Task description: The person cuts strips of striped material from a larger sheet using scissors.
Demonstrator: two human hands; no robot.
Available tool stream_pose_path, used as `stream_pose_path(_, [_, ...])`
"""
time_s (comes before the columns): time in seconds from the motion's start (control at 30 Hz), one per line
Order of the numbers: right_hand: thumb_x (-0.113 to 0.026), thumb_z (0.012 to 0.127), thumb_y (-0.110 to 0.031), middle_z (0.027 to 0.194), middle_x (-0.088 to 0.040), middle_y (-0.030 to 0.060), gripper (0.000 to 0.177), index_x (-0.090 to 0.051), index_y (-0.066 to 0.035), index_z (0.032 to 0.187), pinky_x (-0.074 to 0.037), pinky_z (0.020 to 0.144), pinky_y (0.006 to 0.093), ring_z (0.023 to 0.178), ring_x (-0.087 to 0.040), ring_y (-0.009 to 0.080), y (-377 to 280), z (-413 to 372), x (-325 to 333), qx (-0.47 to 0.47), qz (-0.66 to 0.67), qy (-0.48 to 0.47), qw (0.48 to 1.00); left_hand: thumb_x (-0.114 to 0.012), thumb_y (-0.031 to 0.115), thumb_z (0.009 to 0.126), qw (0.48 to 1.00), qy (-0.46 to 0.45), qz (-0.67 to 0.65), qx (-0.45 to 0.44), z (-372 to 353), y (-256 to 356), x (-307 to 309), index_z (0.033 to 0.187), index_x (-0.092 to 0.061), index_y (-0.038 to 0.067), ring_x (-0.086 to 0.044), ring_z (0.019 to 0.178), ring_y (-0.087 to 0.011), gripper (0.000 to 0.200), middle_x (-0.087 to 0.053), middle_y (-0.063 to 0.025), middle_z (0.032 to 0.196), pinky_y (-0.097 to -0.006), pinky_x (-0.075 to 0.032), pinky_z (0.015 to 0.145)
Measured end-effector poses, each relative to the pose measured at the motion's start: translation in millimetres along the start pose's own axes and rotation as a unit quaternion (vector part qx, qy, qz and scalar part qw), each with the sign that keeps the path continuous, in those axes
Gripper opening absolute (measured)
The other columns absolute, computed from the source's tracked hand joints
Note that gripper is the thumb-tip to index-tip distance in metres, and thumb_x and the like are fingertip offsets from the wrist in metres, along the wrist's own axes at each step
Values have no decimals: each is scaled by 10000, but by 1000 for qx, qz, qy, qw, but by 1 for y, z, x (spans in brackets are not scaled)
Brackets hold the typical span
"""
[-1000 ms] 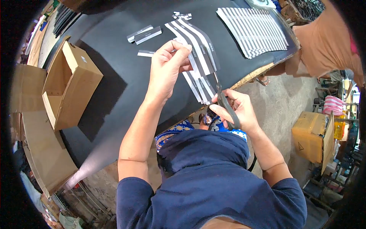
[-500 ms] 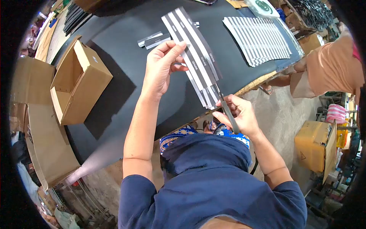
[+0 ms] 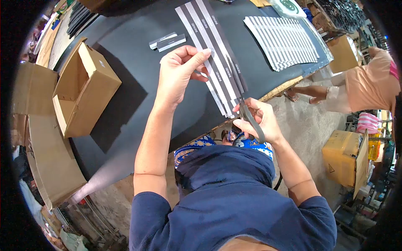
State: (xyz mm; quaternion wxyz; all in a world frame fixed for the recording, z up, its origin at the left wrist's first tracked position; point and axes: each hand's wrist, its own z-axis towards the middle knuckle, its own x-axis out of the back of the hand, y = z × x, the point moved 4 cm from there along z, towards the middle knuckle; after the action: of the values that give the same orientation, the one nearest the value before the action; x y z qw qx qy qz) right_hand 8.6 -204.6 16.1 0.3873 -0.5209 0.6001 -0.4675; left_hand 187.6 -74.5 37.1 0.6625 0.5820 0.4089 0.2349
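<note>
My left hand [image 3: 183,73] pinches a striped black-and-white sheet [image 3: 208,46] marked "GENUINE" between thumb and fingers. My right hand [image 3: 260,121] is closed round the handles of dark scissors [image 3: 250,119], whose blades reach up along the sheet's right side. Under the held sheet, more striped strips [image 3: 216,100] lie at the table's near edge. Small cut pieces [image 3: 171,42] rest on the black table [image 3: 138,52], left of the sheet. A fanned stack of striped sheets [image 3: 282,44] lies at the right of the table.
An open cardboard box [image 3: 94,90] stands on the table's left, with cardboard flaps [image 3: 52,157] beyond it. At the right another person [image 3: 368,85] is beside the table. A taped carton [image 3: 342,158] sits on the floor. A plastic-wrapped green coil [image 3: 289,7] lies at the top right.
The held sheet has shifted upward, and the scissor blades now reach higher along its right side. My right hand has moved slightly left and up. The other person's legs have shifted.
</note>
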Motion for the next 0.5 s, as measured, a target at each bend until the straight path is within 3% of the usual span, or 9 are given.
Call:
stream_pose_path(0.1, [-733,765,-82,766,-607,67,329,-540,53,995,-497,477,228,618,-571,82,-4,2,0,-52,29,-17,998,-692,177,830,1000,-7,0,20,-1,-3,-4,773,-609,53,-613,593,-89,159,-643,-39,703,-230,-529,503])
stream_pose_path(0.5, [-739,756,-79,820,-637,97,392,-542,61,1065,-463,463,198,590,-566,69,-3,10,2,-26,22,0,999,-650,193,864,1000,-23,-2,17,-2,-4,-10,817,-542,51,-635,617,-118,184,-656,-85,761,-250,-544,487])
